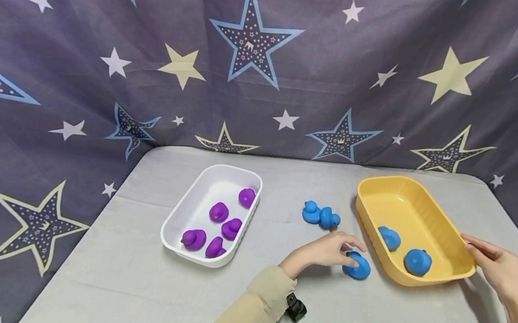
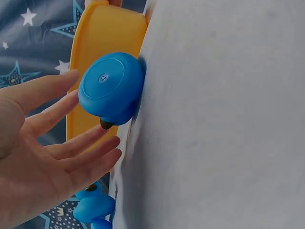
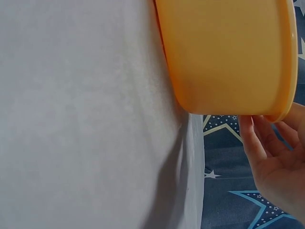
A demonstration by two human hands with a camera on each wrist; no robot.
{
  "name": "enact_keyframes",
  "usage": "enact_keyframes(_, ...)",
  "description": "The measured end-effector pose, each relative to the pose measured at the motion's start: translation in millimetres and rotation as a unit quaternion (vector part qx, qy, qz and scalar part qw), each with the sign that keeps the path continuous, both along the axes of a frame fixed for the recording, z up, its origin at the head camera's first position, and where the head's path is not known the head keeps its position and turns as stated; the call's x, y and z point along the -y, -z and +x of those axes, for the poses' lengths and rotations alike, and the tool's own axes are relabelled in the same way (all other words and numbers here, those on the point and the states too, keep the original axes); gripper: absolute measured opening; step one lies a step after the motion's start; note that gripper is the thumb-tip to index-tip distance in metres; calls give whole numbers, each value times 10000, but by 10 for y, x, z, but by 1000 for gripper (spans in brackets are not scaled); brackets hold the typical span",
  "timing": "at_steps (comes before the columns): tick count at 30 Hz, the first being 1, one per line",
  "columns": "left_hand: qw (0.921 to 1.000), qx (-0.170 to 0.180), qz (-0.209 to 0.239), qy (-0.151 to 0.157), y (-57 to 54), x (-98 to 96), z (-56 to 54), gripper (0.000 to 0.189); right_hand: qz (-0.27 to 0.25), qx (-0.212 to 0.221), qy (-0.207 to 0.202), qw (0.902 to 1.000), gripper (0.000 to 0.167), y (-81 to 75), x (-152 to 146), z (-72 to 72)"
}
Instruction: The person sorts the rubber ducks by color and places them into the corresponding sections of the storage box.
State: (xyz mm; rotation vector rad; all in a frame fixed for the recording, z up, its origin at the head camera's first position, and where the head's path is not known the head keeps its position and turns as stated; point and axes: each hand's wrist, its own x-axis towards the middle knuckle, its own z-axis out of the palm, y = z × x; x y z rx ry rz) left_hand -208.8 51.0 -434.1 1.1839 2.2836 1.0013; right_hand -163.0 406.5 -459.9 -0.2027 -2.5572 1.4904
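Note:
My left hand (image 1: 333,249) is at a blue rubber duck (image 1: 357,265) on the table, left of a yellow tray (image 1: 433,217). In the left wrist view its fingers are spread loosely around the duck, which shows its round underside and dark beak. Two more blue ducks (image 1: 320,215) lie close together beyond that hand. My right hand (image 1: 500,269) holds the yellow tray's right rim. From the right wrist view, the fingers (image 3: 255,143) reach past the tray's outer wall; the thumb is hard to make out. Inside the tray are two blue ducks (image 1: 417,262).
On the left stands a white tray (image 1: 191,196) with several purple ducks (image 1: 219,212) in it. A pale grey cloth (image 1: 124,286) covers the table. Behind it hangs a dark curtain (image 1: 312,54) printed with stars.

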Motion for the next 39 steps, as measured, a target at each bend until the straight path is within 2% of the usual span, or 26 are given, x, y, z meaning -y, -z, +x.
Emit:
enact_keyframes(5, 10000, 56, -72, -11, 24, -7, -18, 34, -175, -64, -82, 9998, 20, -194, 154, 88)
enact_keyframes(9, 9998, 53, -175, -56, 27, -9, -26, 34, -187, -71, -94, 9998, 21, -227, 182, 109)
enact_keyframes(12, 9996, -24, -258, -60, 25, -9, -26, 34, -65, -58, -141, 9999, 21, -151, 115, 74)
enact_keyframes(16, 9995, -92, -308, 18, 36, -17, -28, 35, 90, -2, -45, 9999, 26, 31, -27, -11)
enact_keyframes(26, 9989, -141, -435, 91, 61, -37, -34, 34, 571, 158, 138, 9981, 50, 403, -334, -183)
enact_keyframes(39, 9982, -228, -540, 122, 55, -57, -19, 29, 705, 274, 131, 9971, 54, 408, -342, -177)
